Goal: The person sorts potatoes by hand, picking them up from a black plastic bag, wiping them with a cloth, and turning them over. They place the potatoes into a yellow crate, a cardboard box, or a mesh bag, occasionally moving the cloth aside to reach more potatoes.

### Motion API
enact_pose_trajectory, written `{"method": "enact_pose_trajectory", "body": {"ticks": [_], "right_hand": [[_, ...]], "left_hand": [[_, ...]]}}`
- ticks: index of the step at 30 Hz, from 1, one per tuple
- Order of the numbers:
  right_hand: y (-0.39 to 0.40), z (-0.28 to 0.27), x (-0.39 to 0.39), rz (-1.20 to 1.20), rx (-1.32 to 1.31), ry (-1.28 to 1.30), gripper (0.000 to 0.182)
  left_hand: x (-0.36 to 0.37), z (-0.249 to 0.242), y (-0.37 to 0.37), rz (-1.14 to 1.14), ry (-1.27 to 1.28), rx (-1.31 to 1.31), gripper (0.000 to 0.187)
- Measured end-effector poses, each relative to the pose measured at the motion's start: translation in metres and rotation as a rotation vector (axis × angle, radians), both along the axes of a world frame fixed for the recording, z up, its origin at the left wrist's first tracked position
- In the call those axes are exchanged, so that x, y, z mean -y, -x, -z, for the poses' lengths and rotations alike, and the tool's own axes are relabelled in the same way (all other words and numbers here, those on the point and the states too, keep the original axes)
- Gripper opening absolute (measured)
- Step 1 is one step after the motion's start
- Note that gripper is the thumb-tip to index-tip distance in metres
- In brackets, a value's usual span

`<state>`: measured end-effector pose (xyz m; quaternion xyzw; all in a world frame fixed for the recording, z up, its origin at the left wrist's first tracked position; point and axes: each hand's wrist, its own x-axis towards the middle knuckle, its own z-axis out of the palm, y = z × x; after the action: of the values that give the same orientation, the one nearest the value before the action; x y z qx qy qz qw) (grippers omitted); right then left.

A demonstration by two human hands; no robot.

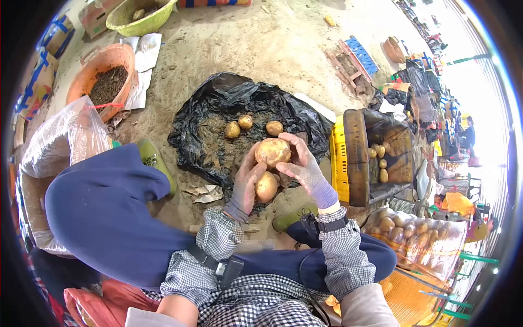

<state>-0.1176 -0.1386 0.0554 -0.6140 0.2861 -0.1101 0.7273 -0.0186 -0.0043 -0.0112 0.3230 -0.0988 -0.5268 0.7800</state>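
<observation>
Both gloved hands were busy over the near edge of the black plastic sheet [218,98]. Right hand [305,169] was curled round a big potato [272,151], fingers closed on it; left hand [246,182] cupped a second potato [266,186] just below, the two nearly touching. Three potatoes [245,126] were left lying mid-sheet. Yellow crate [339,163] off the sheet's right edge already held several. Looked mostly done, few left.

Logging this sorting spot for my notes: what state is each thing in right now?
left hand: holding the lower potato
right hand: gripping the upper potato
black plastic sheet: spread out, crumpled, soiled
yellow crate: open, holds potatoes
orange basin: partly filled with soil
</observation>
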Motion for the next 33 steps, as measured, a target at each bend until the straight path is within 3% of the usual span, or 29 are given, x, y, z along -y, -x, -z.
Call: {"method": "enact_pose_trajectory", "body": {"ticks": [2,3,7,12,14,16,18,19,26,33], "right_hand": [[0.007,-0.012,-0.007,0.076,-0.035,0.022,0.051],[0.01,-0.012,-0.007,0.176,0.02,-0.142,0.042],[0.013,-0.008,-0.014,0.127,0.348,-0.055,0.055],[0.022,0.003,-0.034,0.251,0.336,-0.127,0.059],[0.027,0.01,-0.041,0.457,0.325,-0.606,0.053],[0.032,0.028,-0.04,0.525,0.31,-0.639,0.049],[0.04,0.035,-0.043,0.509,0.422,-1.031,0.05],[0.039,0.037,-0.048,0.592,0.44,-1.074,0.053],[0.039,0.03,-0.049,0.717,0.635,-1.092,0.059],[0.045,0.025,-0.049,0.622,0.693,-1.055,0.059]], "left_hand": [[-0.006,-0.014,0.002,-0.037,-0.095,0.278,0.055],[-0.008,-0.021,0.003,-0.006,-0.097,0.293,0.057],[-0.016,-0.036,0.015,0.018,-0.059,0.252,0.058],[-0.019,-0.034,0.017,-0.013,-0.022,0.251,0.052],[-0.021,-0.031,0.018,0.043,-0.051,0.279,0.053],[-0.025,-0.04,0.018,0.034,-0.037,0.327,0.052],[-0.028,-0.036,0.014,0.144,0.052,0.002,0.055],[-0.029,-0.037,0.018,0.089,0.113,-0.186,0.054],[-0.029,-0.02,0.012,0.118,0.032,-0.692,0.049],[-0.025,-0.024,0.017,0.123,0.049,-0.481,0.051]]}}
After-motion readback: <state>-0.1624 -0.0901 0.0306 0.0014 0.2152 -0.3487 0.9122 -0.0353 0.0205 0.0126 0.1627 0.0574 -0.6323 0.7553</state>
